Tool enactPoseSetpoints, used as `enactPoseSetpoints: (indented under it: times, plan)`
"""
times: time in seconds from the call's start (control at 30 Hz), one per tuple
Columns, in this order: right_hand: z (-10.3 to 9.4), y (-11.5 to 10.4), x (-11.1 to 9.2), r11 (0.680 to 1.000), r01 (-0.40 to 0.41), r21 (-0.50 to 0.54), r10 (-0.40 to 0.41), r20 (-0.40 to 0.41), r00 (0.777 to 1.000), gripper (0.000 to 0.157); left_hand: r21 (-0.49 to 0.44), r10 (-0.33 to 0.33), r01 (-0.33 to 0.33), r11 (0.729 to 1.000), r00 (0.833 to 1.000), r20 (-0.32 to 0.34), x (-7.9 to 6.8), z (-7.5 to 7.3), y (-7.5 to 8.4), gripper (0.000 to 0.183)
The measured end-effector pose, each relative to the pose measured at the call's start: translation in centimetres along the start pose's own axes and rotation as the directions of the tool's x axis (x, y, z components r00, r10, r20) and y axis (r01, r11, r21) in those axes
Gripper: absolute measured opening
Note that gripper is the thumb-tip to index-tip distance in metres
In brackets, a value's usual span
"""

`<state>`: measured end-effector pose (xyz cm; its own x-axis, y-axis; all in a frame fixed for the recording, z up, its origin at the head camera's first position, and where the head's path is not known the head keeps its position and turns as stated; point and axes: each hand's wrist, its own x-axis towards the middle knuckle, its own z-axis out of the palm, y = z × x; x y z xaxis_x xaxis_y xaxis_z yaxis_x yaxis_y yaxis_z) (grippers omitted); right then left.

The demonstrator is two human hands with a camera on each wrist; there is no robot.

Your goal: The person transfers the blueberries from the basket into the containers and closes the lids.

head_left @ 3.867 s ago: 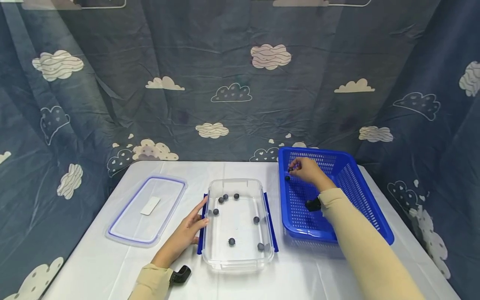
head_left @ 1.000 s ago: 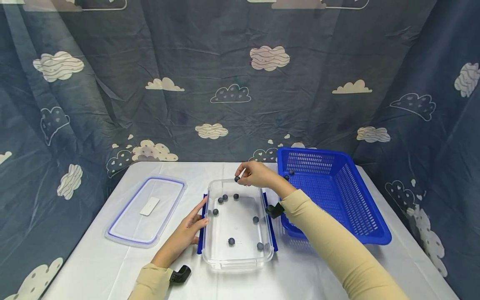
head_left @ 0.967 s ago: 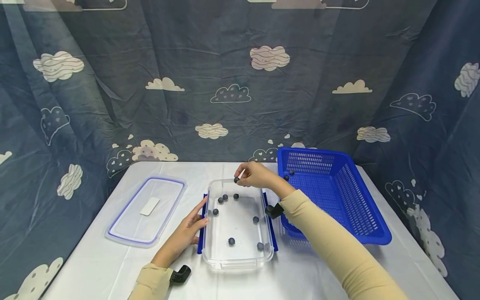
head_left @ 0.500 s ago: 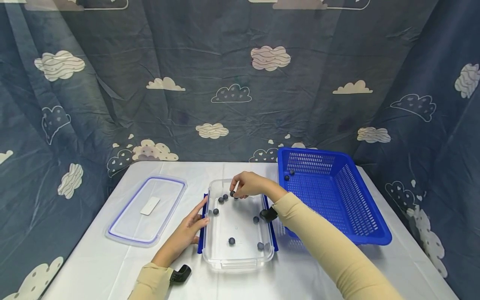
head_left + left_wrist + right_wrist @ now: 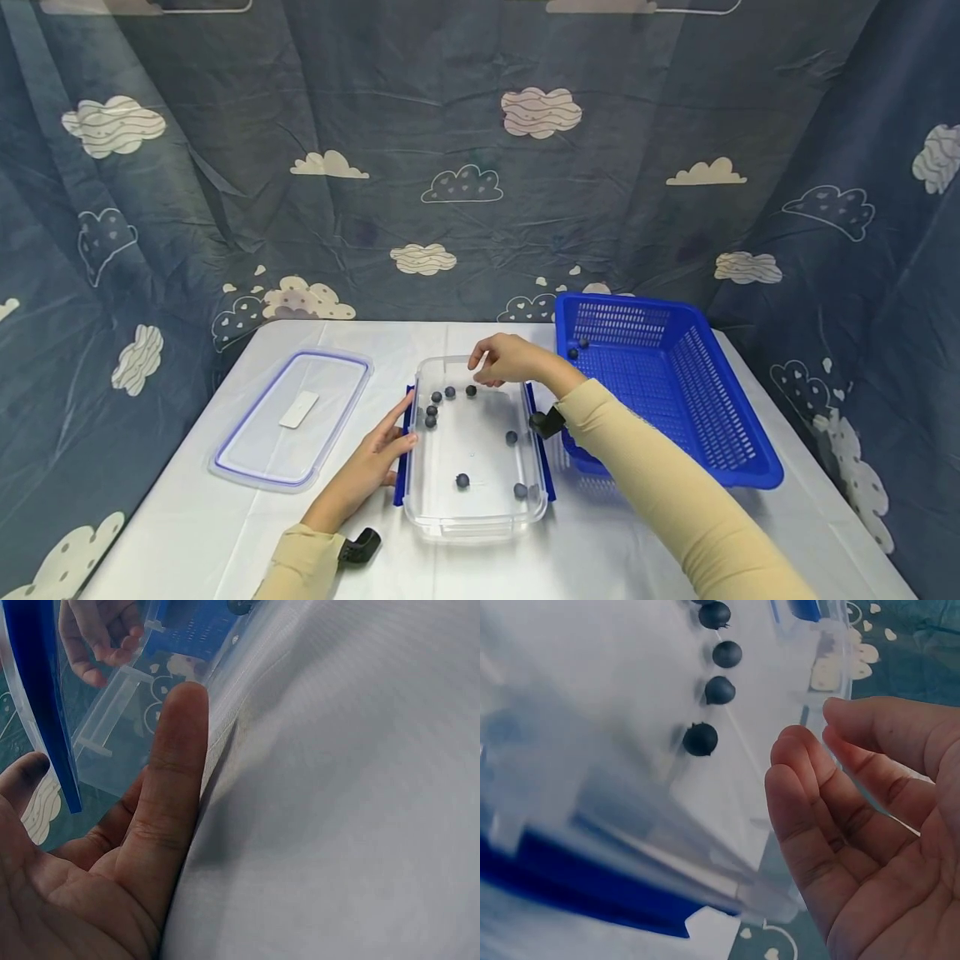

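8 blueberries (image 5: 462,481) lie in a clear box (image 5: 480,450).

Glossy transparent plastic box (image 5: 476,527), smooth plastic basket (image 5: 705,400), matt berries (image 5: 462,481), wrinkled cloth backdrop (image 5: 480,237)

Left fingers (image 5: 176,750) outstretched, right fingers (image 5: 799,832) loosely bent, right forearm (image 5: 678,487) slanting inward

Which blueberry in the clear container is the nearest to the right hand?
The rightmost blueberry in the far group of five; every other lies farther from the right hand.
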<state>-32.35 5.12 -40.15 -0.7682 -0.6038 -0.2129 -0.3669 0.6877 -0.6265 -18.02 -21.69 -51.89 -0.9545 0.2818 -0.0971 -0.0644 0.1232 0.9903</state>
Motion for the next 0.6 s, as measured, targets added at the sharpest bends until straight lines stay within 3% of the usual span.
enactPoseSetpoints:
  times: [0.6]
  plan:
    - [-2.8,1.8,-1.4,0.998,0.011,0.063,-0.008,-0.043,0.999,0.023,0.004,-0.001,0.001,1.000,1.000,0.004,-0.1,0.1,0.2,0.071]
